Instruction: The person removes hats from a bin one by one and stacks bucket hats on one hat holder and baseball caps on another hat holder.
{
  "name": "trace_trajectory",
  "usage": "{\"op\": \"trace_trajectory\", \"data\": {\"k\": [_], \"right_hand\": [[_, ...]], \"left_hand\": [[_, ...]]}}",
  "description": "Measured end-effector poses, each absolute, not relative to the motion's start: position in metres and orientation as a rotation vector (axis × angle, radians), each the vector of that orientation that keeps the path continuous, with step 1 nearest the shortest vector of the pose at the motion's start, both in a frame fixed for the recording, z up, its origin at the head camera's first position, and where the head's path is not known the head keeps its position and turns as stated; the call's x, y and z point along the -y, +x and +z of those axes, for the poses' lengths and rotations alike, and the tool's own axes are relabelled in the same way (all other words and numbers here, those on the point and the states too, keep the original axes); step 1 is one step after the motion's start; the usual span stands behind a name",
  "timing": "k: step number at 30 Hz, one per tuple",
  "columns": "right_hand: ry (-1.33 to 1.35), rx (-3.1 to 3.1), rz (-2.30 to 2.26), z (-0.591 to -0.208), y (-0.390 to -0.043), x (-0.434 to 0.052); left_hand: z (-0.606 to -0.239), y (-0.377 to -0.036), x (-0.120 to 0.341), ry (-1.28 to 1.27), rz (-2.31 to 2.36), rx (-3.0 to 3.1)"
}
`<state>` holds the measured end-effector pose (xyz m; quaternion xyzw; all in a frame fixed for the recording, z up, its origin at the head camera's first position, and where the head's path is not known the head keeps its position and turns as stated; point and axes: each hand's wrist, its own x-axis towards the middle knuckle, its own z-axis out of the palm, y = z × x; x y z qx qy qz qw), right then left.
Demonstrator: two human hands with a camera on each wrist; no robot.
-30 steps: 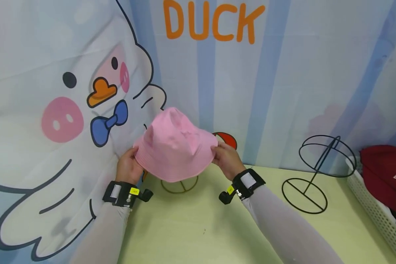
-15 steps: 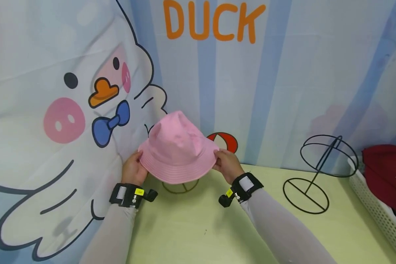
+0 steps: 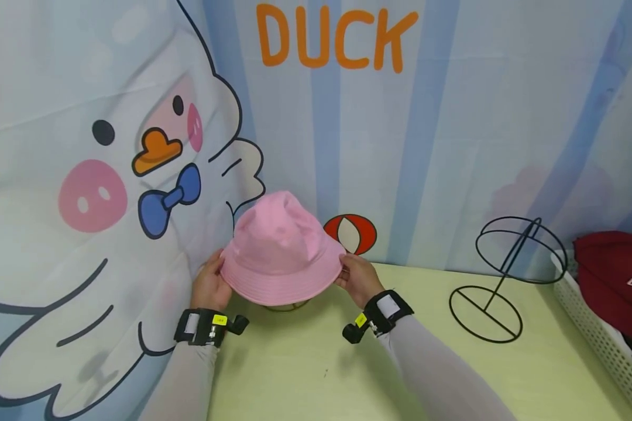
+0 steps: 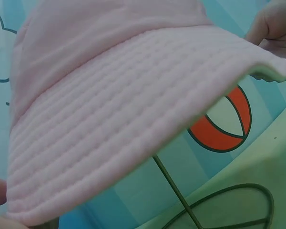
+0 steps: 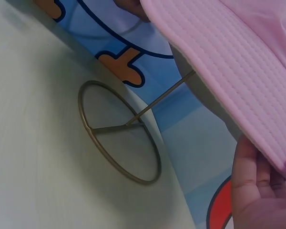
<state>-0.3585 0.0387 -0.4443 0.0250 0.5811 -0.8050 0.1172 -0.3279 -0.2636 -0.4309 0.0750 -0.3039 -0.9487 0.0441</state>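
Observation:
A pink bucket hat point(image 3: 281, 245) with a stitched brim sits over a wire hat stand point(image 5: 119, 167) whose top is hidden inside it. My left hand point(image 3: 210, 285) pinches the brim at its left side. On the opposite side my right hand point(image 3: 360, 279) grips the brim, thumb on top and fingers beneath, as the right wrist view shows. The stand's rod runs up under the brim point(image 4: 109, 129) in the left wrist view, and its round base rests on the table.
A second, bare black wire hat stand point(image 3: 497, 280) stands to the right on the pale green table point(image 3: 316, 380). At the far right a white basket point(image 3: 592, 327) holds a dark red cap point(image 3: 611, 280). A printed duck curtain point(image 3: 390, 146) hangs close behind and left.
Both hands have lowered the pink hat over the stand, so less of the stand's base shows below the brim. The hat also sits more level than a second ago.

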Motion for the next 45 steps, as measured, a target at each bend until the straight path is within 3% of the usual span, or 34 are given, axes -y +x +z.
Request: {"op": "trace_trajectory", "data": {"k": [20,45], "right_hand": [[0.137,-1.544,-2.518,-0.483,-0.359,-0.03],[0.143,-1.384,-2.63,-0.492,-0.352,-0.041]], "left_hand": [[-0.478,-0.331,0.267,0.199,-2.953,0.555],[-0.473,-0.336,0.254,0.364,-2.979,0.726]]}}
